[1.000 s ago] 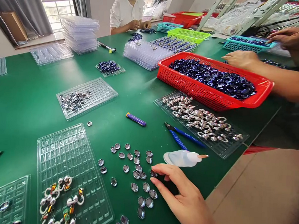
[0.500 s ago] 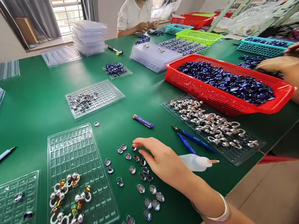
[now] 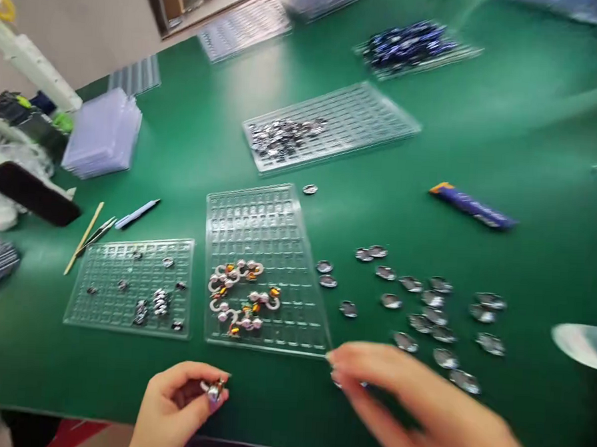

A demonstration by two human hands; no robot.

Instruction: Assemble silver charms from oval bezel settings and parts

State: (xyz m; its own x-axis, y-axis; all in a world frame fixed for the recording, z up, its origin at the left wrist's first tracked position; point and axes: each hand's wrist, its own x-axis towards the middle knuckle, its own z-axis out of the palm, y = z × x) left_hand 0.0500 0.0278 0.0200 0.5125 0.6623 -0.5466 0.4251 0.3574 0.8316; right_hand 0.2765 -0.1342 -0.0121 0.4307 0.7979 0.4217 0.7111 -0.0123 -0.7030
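Layout on the green worktop (image 3: 548, 130)

Worktop fills most of the frame. Large clear tray (image 3: 250, 238) at frame centre; smaller gridded tray (image 3: 106, 267) to its left. Right hand (image 3: 449, 405), lower right: blurred, fingertips close together near the large tray's corner; cannot tell whether they grip anything. Left hand (image 3: 161, 410), lower left of centre: fingers pinched on a small silver piece (image 3: 213, 390). Loose oval stones (image 3: 391, 301) scattered right of centre.

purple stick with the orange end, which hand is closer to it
Right. The right hand is on the near side of the purple stick, loose stones between; the left hand is farther, well leftward.
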